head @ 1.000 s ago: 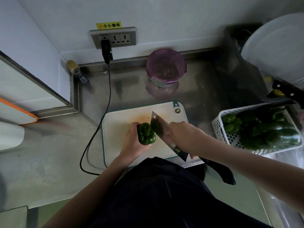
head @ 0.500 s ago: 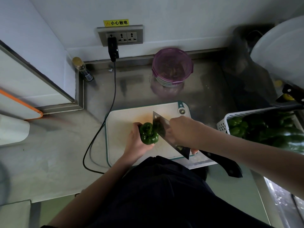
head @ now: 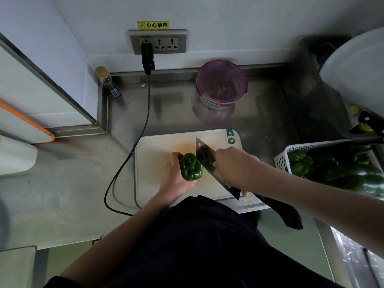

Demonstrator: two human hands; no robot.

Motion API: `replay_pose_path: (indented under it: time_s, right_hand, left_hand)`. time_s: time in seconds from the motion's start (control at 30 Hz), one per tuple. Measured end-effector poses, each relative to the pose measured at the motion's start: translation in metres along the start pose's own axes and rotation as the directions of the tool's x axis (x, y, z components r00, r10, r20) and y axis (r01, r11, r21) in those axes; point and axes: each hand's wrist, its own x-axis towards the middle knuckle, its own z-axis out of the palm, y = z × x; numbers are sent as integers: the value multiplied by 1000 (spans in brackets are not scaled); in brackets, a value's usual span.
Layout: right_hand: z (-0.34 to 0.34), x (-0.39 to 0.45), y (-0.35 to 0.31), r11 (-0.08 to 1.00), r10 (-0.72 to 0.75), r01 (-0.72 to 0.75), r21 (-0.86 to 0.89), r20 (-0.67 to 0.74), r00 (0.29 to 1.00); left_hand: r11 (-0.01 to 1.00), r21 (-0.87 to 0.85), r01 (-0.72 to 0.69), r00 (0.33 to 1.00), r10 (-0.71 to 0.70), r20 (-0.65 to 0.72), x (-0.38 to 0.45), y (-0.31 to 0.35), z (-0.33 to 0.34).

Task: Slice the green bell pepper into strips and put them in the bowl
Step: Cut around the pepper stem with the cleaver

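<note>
While the left hand [head: 176, 175] wraps the green bell pepper [head: 190, 167] at the centre of the white cutting board [head: 153, 163], the right hand [head: 232, 165] grips a cleaver [head: 204, 156], its blade standing just right of the pepper, against its flank. The steadying fingers sit on the pepper's far, left side. The purple bowl [head: 222, 84] waits toward the upper centre of the frame.

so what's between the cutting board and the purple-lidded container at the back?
Head view: only bare steel counter between the cutting board and the purple-lidded container. It shows just the container's reflection; nothing sits there.
</note>
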Motion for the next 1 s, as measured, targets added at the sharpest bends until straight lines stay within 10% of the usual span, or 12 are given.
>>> replay_pose_path:
  time_s: [1.0]
  right_hand:
    - [9,15,-7,999,-8,6,42,55,998]
  left_hand:
    - [991,-70,113,993,-111,36,0,4,-3]
